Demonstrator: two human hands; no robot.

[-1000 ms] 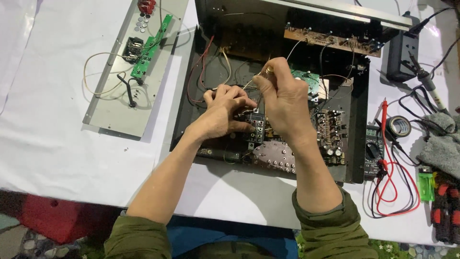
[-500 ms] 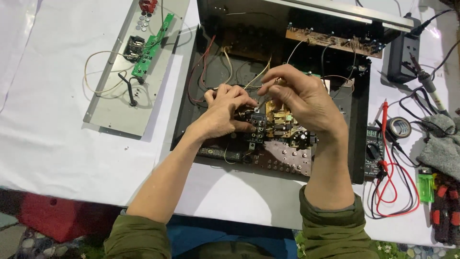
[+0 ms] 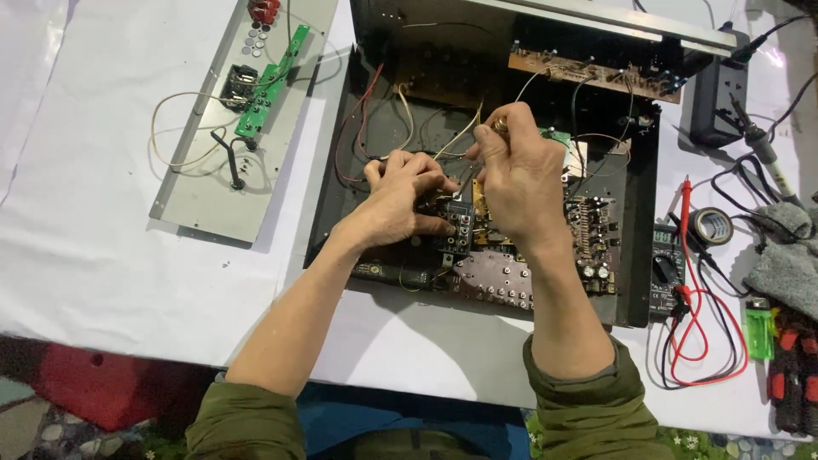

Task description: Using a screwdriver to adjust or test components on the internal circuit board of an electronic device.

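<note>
An opened black electronics chassis (image 3: 341, 183) lies on the white table, with circuit boards and loose wires inside. My left hand (image 3: 399, 200) presses on a small black connector block (image 3: 457, 223) at the front of the main circuit board (image 3: 588, 234), fingers curled around it. My right hand (image 3: 518, 175) is held above the board with its fingers pinched on a thin pale wire (image 3: 458, 136) that runs off to the left. What lies under my right palm is hidden.
A grey metal panel (image 3: 204, 200) with a green board (image 3: 271, 81) and looped wires lies to the left. On the right are a multimeter (image 3: 665, 273) with red leads, a roll of black tape (image 3: 712, 227), a soldering iron (image 3: 754, 136), a black power strip (image 3: 717, 94), a grey cloth (image 3: 788, 260).
My right hand swung down to the right over the board half a second ago, then came back up and is pinching the wire again. My left hand stayed on the connector block.
</note>
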